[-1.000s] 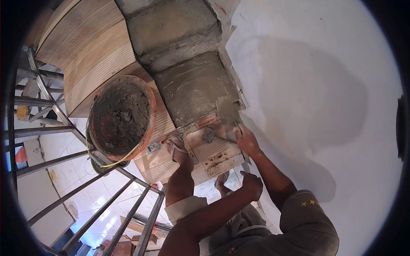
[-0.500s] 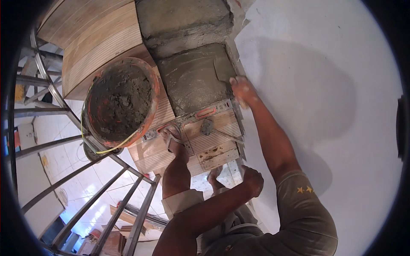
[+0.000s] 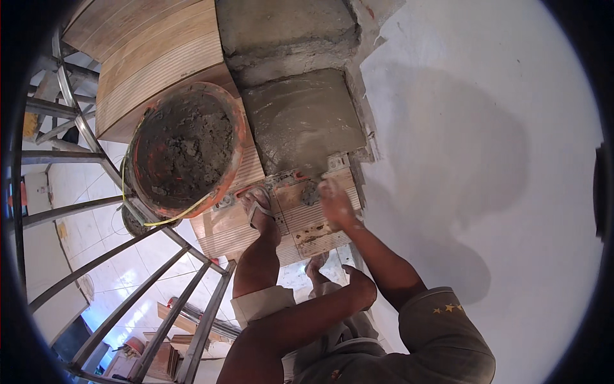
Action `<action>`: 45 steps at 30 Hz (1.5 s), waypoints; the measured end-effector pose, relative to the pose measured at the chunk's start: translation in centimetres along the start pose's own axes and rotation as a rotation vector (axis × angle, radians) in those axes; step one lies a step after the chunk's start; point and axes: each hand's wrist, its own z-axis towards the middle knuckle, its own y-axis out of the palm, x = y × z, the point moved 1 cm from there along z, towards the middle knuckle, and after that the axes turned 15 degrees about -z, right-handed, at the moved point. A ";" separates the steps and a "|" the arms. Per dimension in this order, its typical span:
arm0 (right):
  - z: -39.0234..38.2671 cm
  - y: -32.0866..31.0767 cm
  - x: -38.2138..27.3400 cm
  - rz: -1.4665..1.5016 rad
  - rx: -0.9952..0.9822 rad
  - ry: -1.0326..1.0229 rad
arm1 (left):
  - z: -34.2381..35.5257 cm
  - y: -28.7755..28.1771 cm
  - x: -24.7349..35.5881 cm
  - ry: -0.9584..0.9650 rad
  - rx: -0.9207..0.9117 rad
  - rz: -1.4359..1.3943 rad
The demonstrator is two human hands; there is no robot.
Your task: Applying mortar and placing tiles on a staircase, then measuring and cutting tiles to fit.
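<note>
My right hand is closed round a trowel, whose blurred blade is over the lower edge of a step covered in wet grey mortar. A metal level runs along that edge, and a mortar-caked tool lies on the wood-look tiled step below it, partly behind my hand. My left hand is curled in front of my lap; what it holds, if anything, is hidden. My left foot in a flip-flop rests on the tiled step beside the level.
An orange tub of mortar stands at the left on the steps. A metal railing runs down the left above a white tiled floor. Bare concrete lies higher up, and a white wall fills the right.
My right hand and trowel first moved up along the wall side, then swept down and left toward the level. My left hand shifted slightly left with the view.
</note>
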 end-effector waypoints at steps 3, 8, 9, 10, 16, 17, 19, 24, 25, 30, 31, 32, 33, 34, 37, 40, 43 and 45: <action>0.8 -4.2 -10.8 0.437 -0.385 0.163 | 1.9 3.5 -3.1 0.083 0.030 -0.057; 2.0 -7.4 -7.9 0.320 -0.328 0.104 | -1.9 0.4 -1.4 0.046 0.091 -0.080; 3.5 -8.0 -7.5 0.272 -0.312 0.132 | -2.5 -0.2 -1.3 0.040 0.105 -0.069; 5.3 -8.9 -7.9 0.274 -0.306 0.127 | -2.5 -0.1 -1.4 0.034 0.109 -0.066; 13.6 -9.5 -9.0 -0.138 -0.378 -0.035 | -2.1 -0.3 -1.2 0.108 0.301 -0.143; 14.7 -8.8 -8.5 -0.154 -0.365 -0.052 | -2.0 -0.5 -1.2 0.123 0.318 -0.148; 16.9 -8.3 -8.3 -0.160 -0.360 -0.077 | -2.0 -0.5 -1.6 0.118 0.340 -0.162; 20.0 -8.0 -1.4 -0.242 -0.174 0.139 | -2.2 -0.6 -2.0 0.118 0.397 -0.164; 20.6 -8.2 -1.0 -0.239 -0.171 0.134 | -2.1 -0.2 -2.5 0.185 0.465 -0.199; 19.2 -7.6 -3.8 -0.357 -0.066 -0.289 | -3.2 -1.2 -3.5 0.226 0.470 -0.235; 19.3 -7.1 -3.8 -0.386 -0.140 -0.315 | -3.4 -2.0 -2.9 0.228 0.416 -0.169; 19.6 -6.3 -4.1 -0.414 -0.216 -0.337 | -3.3 -2.6 -2.1 0.230 0.361 -0.100; 19.7 -6.5 -8.0 -0.391 -0.215 -0.345 | -2.8 -2.2 -2.6 0.211 0.351 -0.111; 19.5 -8.6 -13.4 -0.252 -0.337 -0.093 | -2.1 -1.2 -3.3 0.161 0.390 -0.121; 20.2 -10.5 -11.2 -0.195 -0.380 0.126 | 0.9 -0.5 -1.5 0.124 0.535 -0.064; 21.9 -12.9 -7.3 -0.287 -0.398 0.179 | -1.8 -2.5 -2.0 0.159 0.440 -0.062; 23.1 -12.2 -3.6 -0.288 -0.301 0.302 | -2.4 -1.9 -3.4 0.199 0.408 -0.118; 23.7 -11.8 -4.4 -0.003 -0.575 0.342 | -1.9 -0.2 -4.4 0.162 0.502 -0.199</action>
